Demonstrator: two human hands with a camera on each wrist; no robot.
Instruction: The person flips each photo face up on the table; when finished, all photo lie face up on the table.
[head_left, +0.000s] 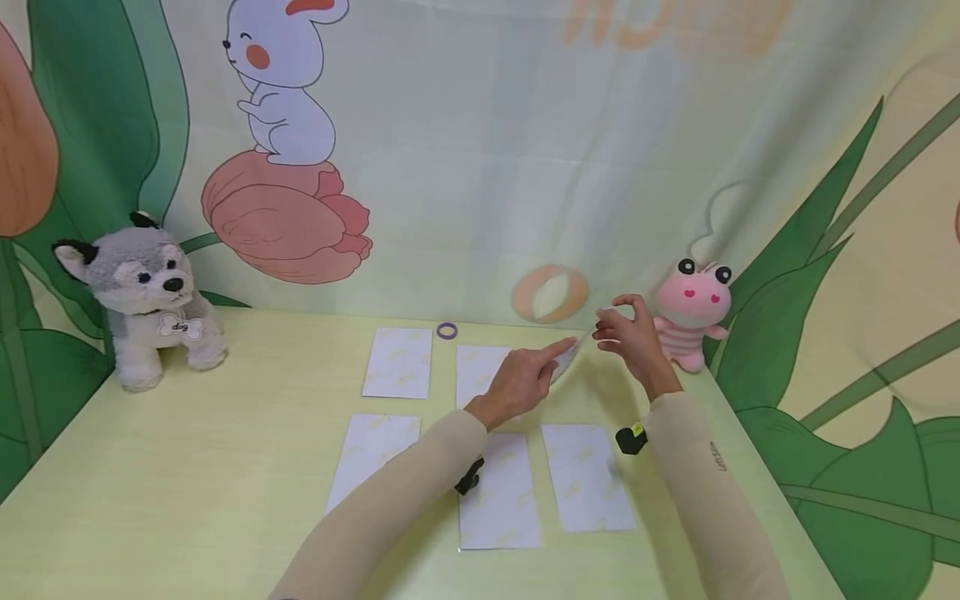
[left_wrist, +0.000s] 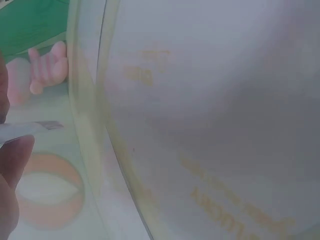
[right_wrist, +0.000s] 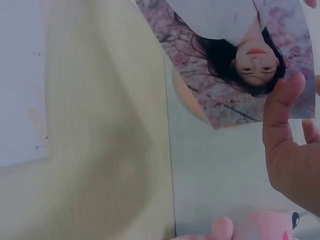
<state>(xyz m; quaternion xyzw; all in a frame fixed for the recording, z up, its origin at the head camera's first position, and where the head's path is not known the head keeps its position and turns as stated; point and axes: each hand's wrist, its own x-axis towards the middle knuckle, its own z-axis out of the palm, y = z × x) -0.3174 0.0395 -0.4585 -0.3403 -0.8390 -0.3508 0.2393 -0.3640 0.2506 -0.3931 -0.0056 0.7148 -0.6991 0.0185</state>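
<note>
Between my two hands is a photo print (right_wrist: 190, 45), tilted up off the table. In the right wrist view its picture side shows a person before pink blossom, upside down. My right hand (head_left: 633, 342) pinches one end of it, thumb against the picture side. My left hand (head_left: 525, 379) grips the other end, index finger stretched along it. In the left wrist view, a thin white strip (left_wrist: 30, 131) stands between my finger and thumb, apparently the print edge-on. A sheet with faint yellow lettering (left_wrist: 200, 110) fills most of that view.
Several white sheets lie on the table, including one at back left (head_left: 397, 362) and one at front right (head_left: 588, 479). A purple ring (head_left: 447, 331) sits near the back edge. A plush husky (head_left: 153, 300) stands left; a pink plush toy (head_left: 692, 312) sits beside my right hand.
</note>
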